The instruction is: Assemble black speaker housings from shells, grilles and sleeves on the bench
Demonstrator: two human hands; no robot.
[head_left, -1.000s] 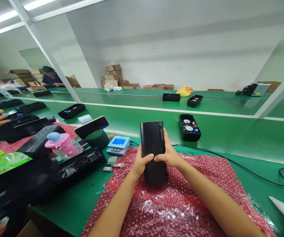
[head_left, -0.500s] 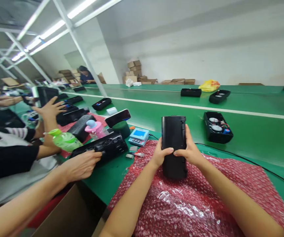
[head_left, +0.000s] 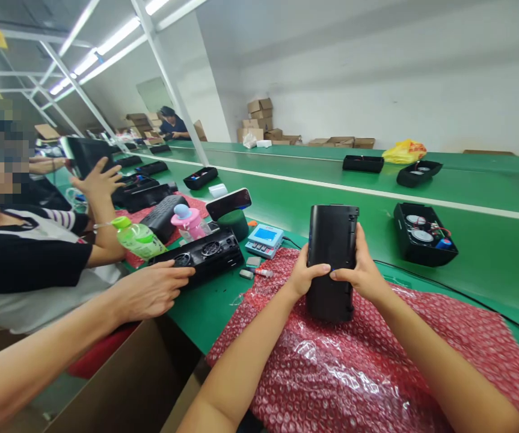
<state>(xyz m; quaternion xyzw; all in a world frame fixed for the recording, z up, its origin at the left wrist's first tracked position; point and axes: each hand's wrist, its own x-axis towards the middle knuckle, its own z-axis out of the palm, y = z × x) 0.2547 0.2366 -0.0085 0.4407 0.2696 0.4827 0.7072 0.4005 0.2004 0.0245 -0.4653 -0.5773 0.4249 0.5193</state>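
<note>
Upright between my two hands is a long black speaker housing [head_left: 331,240], its smooth side facing me. My left hand [head_left: 307,275] wraps its left edge and my right hand [head_left: 364,272] its right edge, both thumbs lying across the front. Its lower end is over the red bubble wrap [head_left: 344,373]; I cannot tell whether it rests there. On the left, another person's hand [head_left: 151,288] is at a black speaker body [head_left: 216,249] with round drivers.
A blue-and-white device with a screen [head_left: 266,236] stands left of the bubble wrap, its black cable [head_left: 466,296] running right. An open housing with wired speakers [head_left: 424,234] lies on the green bench [head_left: 313,187]. Nearby are a pink bottle [head_left: 190,222], a phone [head_left: 230,203] and a co-worker [head_left: 29,252].
The view has turned somewhat left, so the scene sits farther right. Both my hands keep their hold on the speaker housing. The other person's hand stays by the speaker body.
</note>
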